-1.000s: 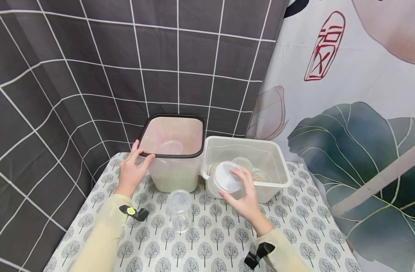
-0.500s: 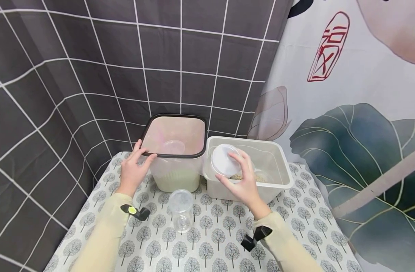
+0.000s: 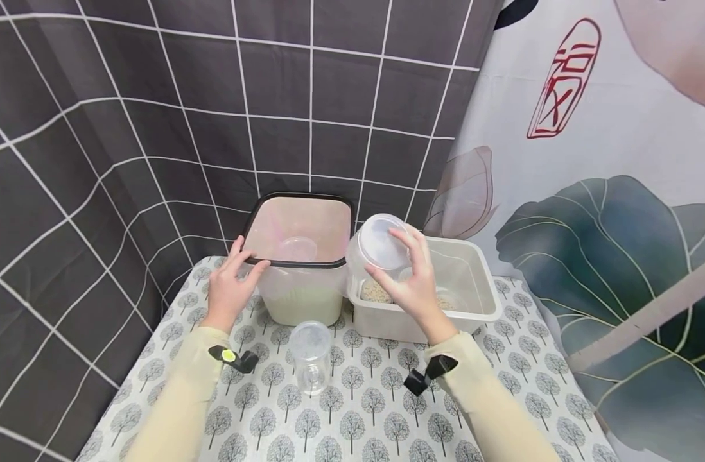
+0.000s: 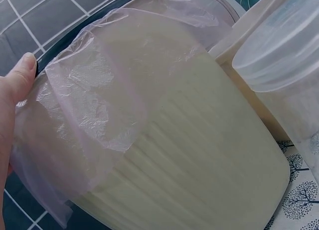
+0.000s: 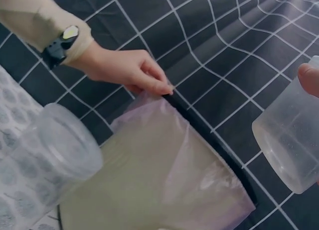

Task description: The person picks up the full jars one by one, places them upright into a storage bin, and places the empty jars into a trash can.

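A pale green trash bin (image 3: 300,305) with a black rim and a pinkish plastic liner stands at the back. My left hand (image 3: 231,292) pinches the near left part of its rim and the liner, thumb and fingers on either side. In my right hand (image 3: 413,276) is a clear plastic jar (image 3: 382,242) with a lid, tilted and raised over the left side of a white basin (image 3: 479,282). Nothing shows inside this jar in the right wrist view. Down in the bin lies a clear round plastic piece (image 3: 297,249), seen through the opening.
Another clear lidded jar (image 3: 311,359) stands upright on the tree-print tablecloth (image 3: 306,427), in front of the bin. The basin, right beside the bin, holds containers with beige grains (image 3: 375,290). A dark checked curtain (image 3: 260,96) hangs close behind.
My right hand has lifted the jar upward, from the basin's near edge to above its back left, uncovering the grains below. My left hand has stayed at the bin's rim.
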A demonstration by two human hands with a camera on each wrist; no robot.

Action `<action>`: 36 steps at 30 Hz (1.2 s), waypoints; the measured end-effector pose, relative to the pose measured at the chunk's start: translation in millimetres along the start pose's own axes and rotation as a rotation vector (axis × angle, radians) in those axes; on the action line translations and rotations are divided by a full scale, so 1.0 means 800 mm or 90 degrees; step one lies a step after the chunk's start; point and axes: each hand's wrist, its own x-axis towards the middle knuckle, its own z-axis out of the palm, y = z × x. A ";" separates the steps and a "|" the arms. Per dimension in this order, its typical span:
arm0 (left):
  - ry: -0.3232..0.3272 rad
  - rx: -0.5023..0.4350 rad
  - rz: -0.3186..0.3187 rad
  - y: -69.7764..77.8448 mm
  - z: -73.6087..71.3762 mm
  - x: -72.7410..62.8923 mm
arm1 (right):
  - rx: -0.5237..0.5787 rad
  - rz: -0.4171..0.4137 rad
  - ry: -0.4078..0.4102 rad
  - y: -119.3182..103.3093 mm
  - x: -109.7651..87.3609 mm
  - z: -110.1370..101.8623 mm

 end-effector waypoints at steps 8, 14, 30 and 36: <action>0.013 -0.002 0.010 0.001 0.001 -0.001 | 0.018 -0.001 -0.006 -0.002 0.021 0.016; 0.024 -0.011 0.022 0.001 0.004 -0.003 | 0.012 0.016 -0.013 0.000 0.023 0.025; 0.025 -0.009 0.013 -0.002 -0.002 -0.002 | -0.018 0.027 -0.039 0.060 0.022 0.079; 0.024 -0.016 0.005 -0.001 0.001 -0.002 | -0.030 0.062 -0.051 0.062 0.018 0.087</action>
